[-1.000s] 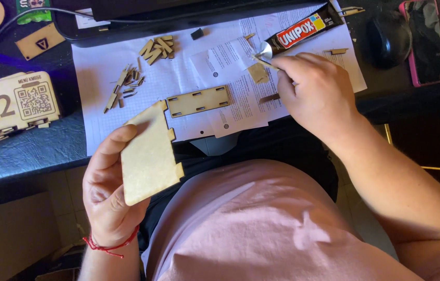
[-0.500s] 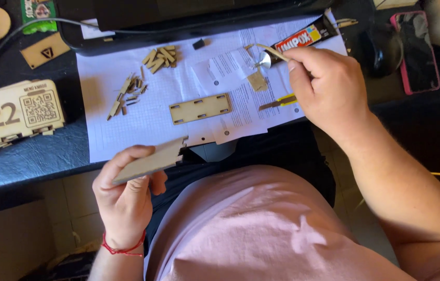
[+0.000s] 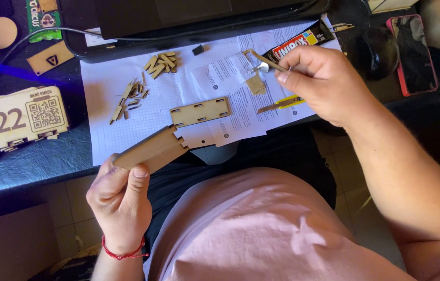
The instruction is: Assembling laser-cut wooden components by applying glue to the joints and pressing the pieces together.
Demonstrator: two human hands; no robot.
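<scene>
Gripped: left hand (image 3: pixel 121 200) clamped on wooden panel (image 3: pixel 152 151), edge up; right hand (image 3: pixel 324 86) pinching small metal spatula (image 3: pixel 264 61). Slotted strip (image 3: pixel 200 111) lies between grips. I'd best spread glue thinly.

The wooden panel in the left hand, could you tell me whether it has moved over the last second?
Yes. The wooden panel has been turned from nearly face-on to nearly edge-on, and now sits with its notched end closer to the slotted wooden piece on the paper. The left hand grips its lower end.

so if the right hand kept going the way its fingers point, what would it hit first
The right hand points up-left with a thin metal tool. Its tip would probably first meet the small wooden piece on the paper sheet, though height is unclear.
</scene>
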